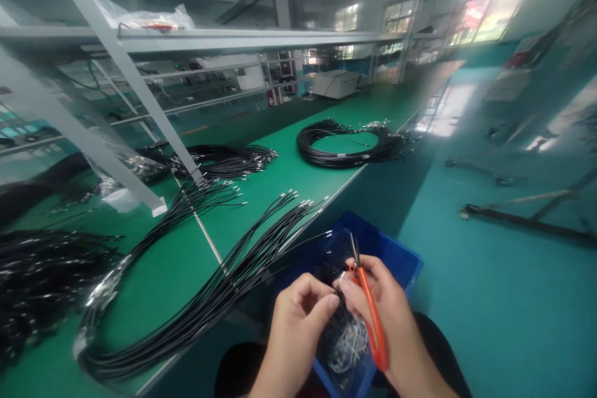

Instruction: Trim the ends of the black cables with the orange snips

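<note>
My right hand [385, 298] is closed around small scissors [372, 317] with orange handles, their narrow metal blades pointing up and away. With thumb and forefinger together, my left hand [303, 317] pinches a small dark piece that I cannot make out. A whitish bit shows at the right fingertips, close to that piece. Both hands are over a blue bin [408, 255], which holds clear plastic and pale scraps [347, 345]. Left of them, a bundle of black cables [196, 317] curves across the green table, its metal-tipped ends fanned toward the table edge.
The green table [261, 214] carries a coiled cable bundle [321, 158] farther back, another cable bundle [228, 161] beside the shelf post, and a dark cable pile [46, 286] at left. A white shelf [233, 42] runs above. Metal stand legs [517, 221] rest on the floor at right.
</note>
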A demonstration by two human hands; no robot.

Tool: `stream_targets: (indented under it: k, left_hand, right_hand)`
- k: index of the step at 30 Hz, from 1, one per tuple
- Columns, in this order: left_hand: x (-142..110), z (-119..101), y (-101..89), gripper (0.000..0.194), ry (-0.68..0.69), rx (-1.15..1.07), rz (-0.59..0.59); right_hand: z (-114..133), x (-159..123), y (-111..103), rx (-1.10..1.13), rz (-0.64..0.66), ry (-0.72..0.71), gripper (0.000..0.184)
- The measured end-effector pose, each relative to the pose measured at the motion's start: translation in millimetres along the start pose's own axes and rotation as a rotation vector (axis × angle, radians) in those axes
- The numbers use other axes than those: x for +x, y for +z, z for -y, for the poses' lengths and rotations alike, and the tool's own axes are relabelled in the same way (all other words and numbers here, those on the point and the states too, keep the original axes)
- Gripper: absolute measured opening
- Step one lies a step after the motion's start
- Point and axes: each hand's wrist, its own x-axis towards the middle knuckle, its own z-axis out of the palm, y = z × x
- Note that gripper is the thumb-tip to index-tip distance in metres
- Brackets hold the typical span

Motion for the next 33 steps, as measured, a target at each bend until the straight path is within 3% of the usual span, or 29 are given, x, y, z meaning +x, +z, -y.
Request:
stream_targets:
  k: [8, 12, 14, 18, 22, 24, 27, 33]
  left_hand:
    - [-9, 7, 7.9, 0.019, 0.353, 0.697, -0.07]
    - [-9, 16, 8.0, 0.022, 0.471, 0.827, -0.064]
    - [-8, 16, 5.4, 0.019, 0.438, 0.743, -0.064]
    - [-2, 9, -5.3, 0.013, 0.213, 0.38, -0.028]
    - [5, 3, -14.5, 0.018, 0.032, 0.025, 0.054]
    - [7, 3, -16.7, 0.02, -0.018, -0.098, 0.082]
    - [8, 6, -18.1, 0.02, -0.051, -0.206, 0.108]
    - [7, 6, -18.4, 0.018, -0.075, -0.258, 0.113]
  right_hand:
    - [-9, -1, -5, -0.381, -0.075, -0.078, 0.031]
    - [-7, -7, -6, -0.443, -0.035, -0.101, 0.025]
    - [0, -11, -6, -0.404, -0.002, -0.104, 0.026]
    - [14, -12, -17, -0.197, 0.11, -0.049, 0.034]
    - [21, -11, -33, 0.129, 0.423, 0.265, 0.03]
    - [23, -13, -36, 0.206, 0.508, 0.387, 0.028]
    - [24, -17, -35, 0.179, 0.554, 0.463, 0.027]
    - [11, -22, -39, 0.143, 0.549, 0.475, 0.03]
